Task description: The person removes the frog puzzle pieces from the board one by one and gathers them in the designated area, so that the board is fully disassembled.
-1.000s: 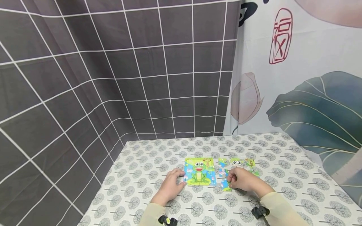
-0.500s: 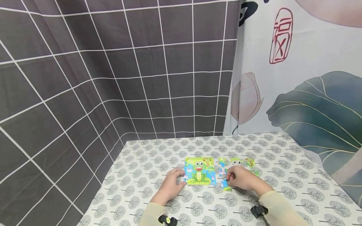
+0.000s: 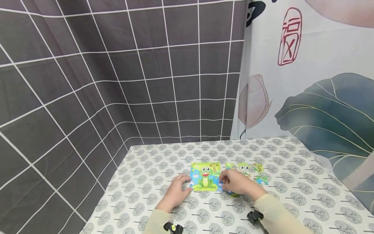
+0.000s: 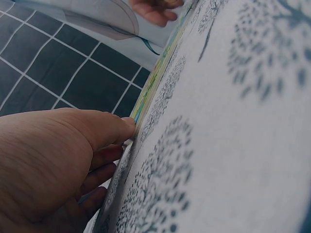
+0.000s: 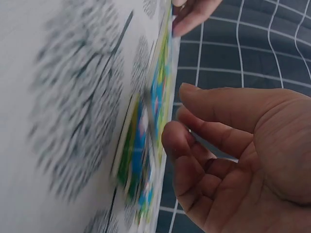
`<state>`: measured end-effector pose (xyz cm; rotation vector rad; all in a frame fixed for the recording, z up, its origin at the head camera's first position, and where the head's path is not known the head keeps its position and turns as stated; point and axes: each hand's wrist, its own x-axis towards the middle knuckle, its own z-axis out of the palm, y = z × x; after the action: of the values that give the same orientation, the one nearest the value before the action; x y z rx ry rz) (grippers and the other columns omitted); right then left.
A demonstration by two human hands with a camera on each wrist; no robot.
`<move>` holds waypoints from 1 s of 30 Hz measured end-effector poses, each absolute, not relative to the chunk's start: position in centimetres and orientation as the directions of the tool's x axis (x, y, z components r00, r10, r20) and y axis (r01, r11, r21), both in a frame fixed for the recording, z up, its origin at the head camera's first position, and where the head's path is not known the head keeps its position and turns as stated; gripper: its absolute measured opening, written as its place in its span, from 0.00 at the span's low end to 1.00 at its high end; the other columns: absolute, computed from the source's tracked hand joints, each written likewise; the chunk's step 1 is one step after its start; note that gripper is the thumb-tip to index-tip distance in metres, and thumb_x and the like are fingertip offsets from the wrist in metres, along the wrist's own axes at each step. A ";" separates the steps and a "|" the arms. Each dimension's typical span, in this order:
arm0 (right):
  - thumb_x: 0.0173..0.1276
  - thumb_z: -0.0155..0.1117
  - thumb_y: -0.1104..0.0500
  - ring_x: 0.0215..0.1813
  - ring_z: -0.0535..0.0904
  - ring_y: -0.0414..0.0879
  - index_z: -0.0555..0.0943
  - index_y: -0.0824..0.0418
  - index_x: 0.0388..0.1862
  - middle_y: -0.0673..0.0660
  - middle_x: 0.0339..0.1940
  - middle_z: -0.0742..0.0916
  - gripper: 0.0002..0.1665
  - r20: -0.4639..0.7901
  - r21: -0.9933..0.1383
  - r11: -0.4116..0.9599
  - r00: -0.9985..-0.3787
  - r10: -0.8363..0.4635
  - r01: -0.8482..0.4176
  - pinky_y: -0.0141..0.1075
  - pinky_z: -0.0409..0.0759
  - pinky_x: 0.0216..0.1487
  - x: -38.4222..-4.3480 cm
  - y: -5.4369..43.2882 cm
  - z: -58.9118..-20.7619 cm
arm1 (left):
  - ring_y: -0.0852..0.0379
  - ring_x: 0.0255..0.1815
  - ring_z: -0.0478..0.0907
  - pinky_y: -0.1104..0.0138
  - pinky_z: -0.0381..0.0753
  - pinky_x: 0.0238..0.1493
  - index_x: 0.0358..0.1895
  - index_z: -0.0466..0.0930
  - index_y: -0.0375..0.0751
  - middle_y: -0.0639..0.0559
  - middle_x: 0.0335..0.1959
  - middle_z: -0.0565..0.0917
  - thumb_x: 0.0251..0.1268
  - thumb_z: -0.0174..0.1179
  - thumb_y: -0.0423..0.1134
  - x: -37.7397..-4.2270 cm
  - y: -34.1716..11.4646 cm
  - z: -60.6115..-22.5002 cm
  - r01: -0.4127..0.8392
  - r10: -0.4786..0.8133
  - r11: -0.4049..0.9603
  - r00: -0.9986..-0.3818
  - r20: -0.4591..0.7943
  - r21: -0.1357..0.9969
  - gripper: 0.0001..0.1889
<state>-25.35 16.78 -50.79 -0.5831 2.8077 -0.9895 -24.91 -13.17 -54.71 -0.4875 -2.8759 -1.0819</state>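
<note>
A square frog picture puzzle [image 3: 205,178] lies flat on the tablecloth in the head view. My left hand [image 3: 174,192] rests at its left edge, the fingertips touching the side; in the left wrist view the thumb [image 4: 109,127] meets that edge. Close to the puzzle's right edge is my right hand [image 3: 237,182], its fingers loosely bent. Nothing shows between the thumb and fingertips in the right wrist view. Loose puzzle pieces with the frog's eyes [image 3: 243,167] and green and blue parts [image 3: 261,179] lie to the right, partly hidden by this hand.
The tablecloth [image 3: 146,201] has a tree pattern. A dark grid curtain [image 3: 175,81] stands behind and at the left, and a white cloth with printed leaves [image 3: 330,107] hangs at the right. Black wrist straps [image 3: 255,216] sit over both sleeves.
My right hand has moved left from the loose pieces to the puzzle's right edge, uncovering the green and blue piece at the right. The left hand has stayed in place.
</note>
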 end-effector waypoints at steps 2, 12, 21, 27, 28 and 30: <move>0.60 0.78 0.66 0.36 0.76 0.41 0.86 0.58 0.44 0.46 0.34 0.82 0.13 0.044 -0.600 0.723 -0.917 -0.395 -0.341 0.36 0.82 0.39 -25.5 15.9 -50.7 | 0.48 0.72 0.70 0.46 0.68 0.76 0.64 0.82 0.45 0.56 0.66 0.78 0.67 0.70 0.41 -24.9 -13.2 -54.7 0.302 0.280 0.709 -0.950 0.139 0.638 0.23; 0.59 0.80 0.61 0.74 0.72 0.66 0.87 0.61 0.56 0.65 0.66 0.83 0.25 0.072 -0.524 0.766 -0.916 -0.395 -0.372 0.61 0.72 0.73 -25.9 12.2 -50.2 | 0.48 0.73 0.69 0.46 0.67 0.77 0.64 0.82 0.45 0.56 0.66 0.77 0.68 0.70 0.42 -25.0 -13.2 -54.8 0.297 0.284 0.712 -0.951 0.126 0.637 0.23; 0.54 0.83 0.61 0.57 0.83 0.56 0.88 0.63 0.53 0.55 0.49 0.87 0.26 0.041 -0.525 0.774 -0.919 -0.392 -0.353 0.55 0.81 0.64 -26.7 10.9 -51.0 | 0.49 0.72 0.70 0.46 0.68 0.76 0.64 0.82 0.45 0.57 0.65 0.78 0.67 0.70 0.42 -25.0 -13.2 -54.9 0.304 0.286 0.710 -0.949 0.135 0.635 0.23; 0.50 0.84 0.62 0.43 0.80 0.46 0.90 0.62 0.49 0.49 0.39 0.84 0.24 0.060 -0.499 0.783 -0.916 -0.396 -0.371 0.50 0.85 0.54 -26.7 10.8 -51.0 | 0.49 0.72 0.71 0.47 0.68 0.76 0.64 0.82 0.44 0.56 0.65 0.78 0.68 0.69 0.41 -24.8 -13.1 -54.7 0.306 0.284 0.707 -0.949 0.141 0.637 0.22; 0.50 0.84 0.62 0.42 0.79 0.45 0.90 0.62 0.48 0.48 0.38 0.84 0.23 0.063 -0.497 0.784 -0.917 -0.395 -0.372 0.49 0.85 0.52 -26.7 10.7 -51.0 | 0.49 0.72 0.71 0.47 0.68 0.76 0.64 0.82 0.44 0.56 0.65 0.78 0.68 0.69 0.41 -24.8 -13.1 -54.7 0.305 0.283 0.708 -0.949 0.139 0.638 0.22; 0.49 0.84 0.63 0.39 0.77 0.45 0.90 0.62 0.47 0.49 0.37 0.83 0.23 0.068 -0.498 0.784 -0.918 -0.391 -0.371 0.48 0.84 0.50 -26.7 10.6 -50.9 | 0.49 0.72 0.70 0.47 0.68 0.77 0.64 0.82 0.44 0.56 0.65 0.78 0.68 0.69 0.40 -24.8 -13.1 -54.7 0.301 0.281 0.708 -0.950 0.137 0.639 0.22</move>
<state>-26.71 10.64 -50.94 -0.6261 2.9297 -0.8055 -24.84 -13.09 -54.68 -0.4904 -2.8757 -1.0843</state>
